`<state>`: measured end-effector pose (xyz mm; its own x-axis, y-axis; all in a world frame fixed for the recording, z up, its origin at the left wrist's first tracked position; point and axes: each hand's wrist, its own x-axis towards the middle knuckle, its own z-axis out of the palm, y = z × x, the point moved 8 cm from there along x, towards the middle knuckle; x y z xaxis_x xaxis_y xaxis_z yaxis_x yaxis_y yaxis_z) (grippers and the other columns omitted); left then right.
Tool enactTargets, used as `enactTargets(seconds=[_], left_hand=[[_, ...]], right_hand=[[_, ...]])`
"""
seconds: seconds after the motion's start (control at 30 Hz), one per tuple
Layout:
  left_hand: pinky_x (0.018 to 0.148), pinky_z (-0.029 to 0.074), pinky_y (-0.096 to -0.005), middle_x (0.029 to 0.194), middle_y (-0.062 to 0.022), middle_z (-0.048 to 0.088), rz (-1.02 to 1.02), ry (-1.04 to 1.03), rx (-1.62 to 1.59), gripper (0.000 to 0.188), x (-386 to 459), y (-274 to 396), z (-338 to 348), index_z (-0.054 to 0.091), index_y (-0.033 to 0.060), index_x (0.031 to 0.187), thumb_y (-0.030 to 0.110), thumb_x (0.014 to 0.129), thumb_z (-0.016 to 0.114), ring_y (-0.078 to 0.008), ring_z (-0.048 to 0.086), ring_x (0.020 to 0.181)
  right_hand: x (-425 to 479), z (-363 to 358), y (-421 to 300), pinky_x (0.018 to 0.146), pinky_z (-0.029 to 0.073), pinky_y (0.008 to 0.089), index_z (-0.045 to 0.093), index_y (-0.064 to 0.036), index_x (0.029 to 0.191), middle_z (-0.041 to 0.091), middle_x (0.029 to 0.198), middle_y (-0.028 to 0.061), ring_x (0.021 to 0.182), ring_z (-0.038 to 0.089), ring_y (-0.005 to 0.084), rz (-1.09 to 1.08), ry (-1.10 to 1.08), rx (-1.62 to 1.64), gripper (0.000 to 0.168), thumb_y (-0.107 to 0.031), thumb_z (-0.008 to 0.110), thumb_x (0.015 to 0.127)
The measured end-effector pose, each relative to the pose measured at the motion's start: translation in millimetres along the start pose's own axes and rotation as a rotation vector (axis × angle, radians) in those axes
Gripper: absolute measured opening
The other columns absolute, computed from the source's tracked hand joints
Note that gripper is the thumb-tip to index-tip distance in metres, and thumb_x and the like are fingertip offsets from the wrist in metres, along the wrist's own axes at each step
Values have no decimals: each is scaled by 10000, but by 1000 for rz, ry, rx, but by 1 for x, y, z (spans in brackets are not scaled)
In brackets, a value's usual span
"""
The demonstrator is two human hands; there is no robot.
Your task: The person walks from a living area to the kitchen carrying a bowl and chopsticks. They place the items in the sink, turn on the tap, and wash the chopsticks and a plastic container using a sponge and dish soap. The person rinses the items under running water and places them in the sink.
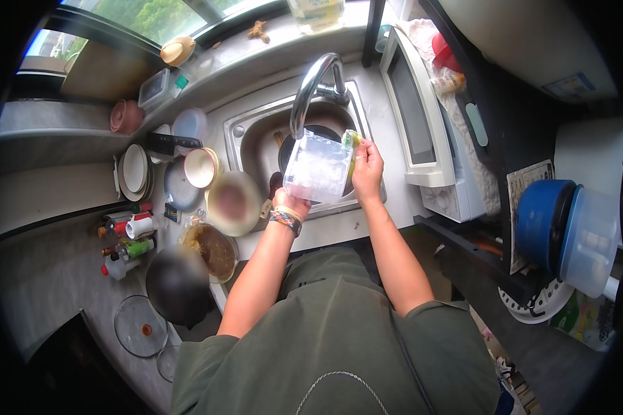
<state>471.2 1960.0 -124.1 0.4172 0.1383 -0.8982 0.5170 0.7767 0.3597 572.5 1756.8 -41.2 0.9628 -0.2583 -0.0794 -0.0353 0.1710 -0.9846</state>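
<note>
A clear plastic container point(316, 168) with whitish suds or water in it is tilted over the steel sink point(254, 140), under the chrome faucet point(303, 98). My left hand point(292, 202) grips the container's near lower corner. In my right hand point(367, 168), at the container's right side, is a green sponge or cloth point(352, 140) with some foam on it. Behind the container, a dark pan point(319, 132) lies in the sink, mostly hidden. Whether water runs from the faucet I cannot tell.
Bowls point(201, 167), a plate point(181, 181) and a cleaver point(172, 141) crowd the counter left of the sink. Bottles point(135, 246), a black wok or pan point(177, 285) and a glass lid point(140, 326) lie nearer. A microwave oven point(412, 109) stands close on the right.
</note>
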Motion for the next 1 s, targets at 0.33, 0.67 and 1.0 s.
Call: enactTargets(seconds=[0.33,0.67,1.0], left_hand=[[442,349,-294,769,-78,623,215,164,-101,231,-5,20,10,613,53,913,140,822,419,-179,503,560],[549,355,-287,787,-25,597,12,-43,126,274,7,28,24,611,125,996,94,756,484,-119,427,572],[591,327,-325,727,-31,590,-137,0,188,208,10,9,17,560,123,890,167,694,505,-133,389,496]], right_hand=[[-19,12,7,739,451,286,553,18,994,602,863,83,807,546,140,25,88,-54,213,-161,442,962],[48,23,-2,636,424,198,579,10,970,586,812,5,701,504,49,41,-125,38,217,-176,469,964],[34,32,87,697,458,288,592,37,987,622,855,83,764,566,139,376,18,-82,266,-191,466,938]])
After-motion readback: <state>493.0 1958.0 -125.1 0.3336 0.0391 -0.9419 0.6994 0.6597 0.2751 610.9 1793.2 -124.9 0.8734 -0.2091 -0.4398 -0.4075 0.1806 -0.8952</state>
